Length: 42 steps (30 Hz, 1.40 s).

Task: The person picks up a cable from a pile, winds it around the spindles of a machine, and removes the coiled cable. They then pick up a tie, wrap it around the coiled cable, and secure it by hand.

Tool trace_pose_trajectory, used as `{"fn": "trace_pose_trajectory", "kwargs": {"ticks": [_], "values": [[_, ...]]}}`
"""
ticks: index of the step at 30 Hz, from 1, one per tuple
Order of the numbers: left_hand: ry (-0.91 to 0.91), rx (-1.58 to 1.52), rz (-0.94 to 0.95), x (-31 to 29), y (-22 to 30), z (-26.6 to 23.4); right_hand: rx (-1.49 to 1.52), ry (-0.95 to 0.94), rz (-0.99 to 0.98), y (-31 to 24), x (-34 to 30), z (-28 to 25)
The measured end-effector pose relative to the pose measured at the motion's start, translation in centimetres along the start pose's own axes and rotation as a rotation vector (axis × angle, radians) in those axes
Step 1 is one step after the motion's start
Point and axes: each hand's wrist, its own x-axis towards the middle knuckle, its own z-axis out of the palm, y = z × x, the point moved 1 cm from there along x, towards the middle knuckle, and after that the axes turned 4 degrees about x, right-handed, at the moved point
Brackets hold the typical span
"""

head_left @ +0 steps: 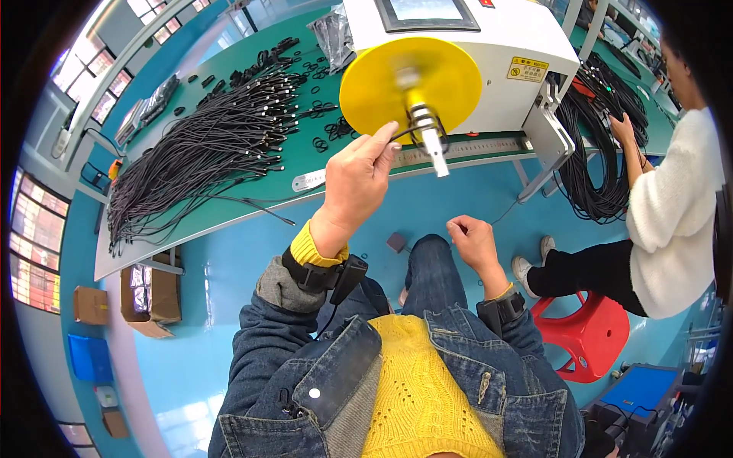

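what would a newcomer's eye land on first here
Probably the yellow disc on the front of the white machine at top centre, with the left hand near its spindle. Next, the mass of black cables on the green table to the left, then the red stool at lower right.

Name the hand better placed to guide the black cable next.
Probably the left hand: it touches the black cable in front of the yellow disc; the right hand is apart from both, nearer the knee.

Yel. disc [450, 84] blocks L grip [355, 179] fwd; room arnd R grip [475, 243].
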Motion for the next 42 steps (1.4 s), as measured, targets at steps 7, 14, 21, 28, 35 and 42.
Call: {"fn": "trace_pose_trajectory", "kwargs": {"ticks": [7,14,21,28,35,42], "values": [[-0.028,-0.073,-0.027,-1.2,0.4,0.7,-0.002,-0.038,0.040,1.0,-0.1,0.0],[-0.058,0.089,0.193,0.6,2.9,1.1,0.041,0.006,-0.075,-0.7,1.0,-1.1],[-0.063,0.501,0.482,1.8,4.8,1.9,0.238,0.247,-0.310,-10.0,3.9,-3.2],[-0.039,0.468,0.573,2.4,4.9,1.7,0.528,-0.128,0.038,-12.0,5.7,-2.5],[-0.041,0.428,0.494,1.7,4.8,1.1,0.795,0.007,-0.064,-11.7,5.6,-0.7],[-0.004,0.357,0.421,1.5,4.1,1.4,0.949,0.138,-0.217,-11.1,5.6,1.2]]}}
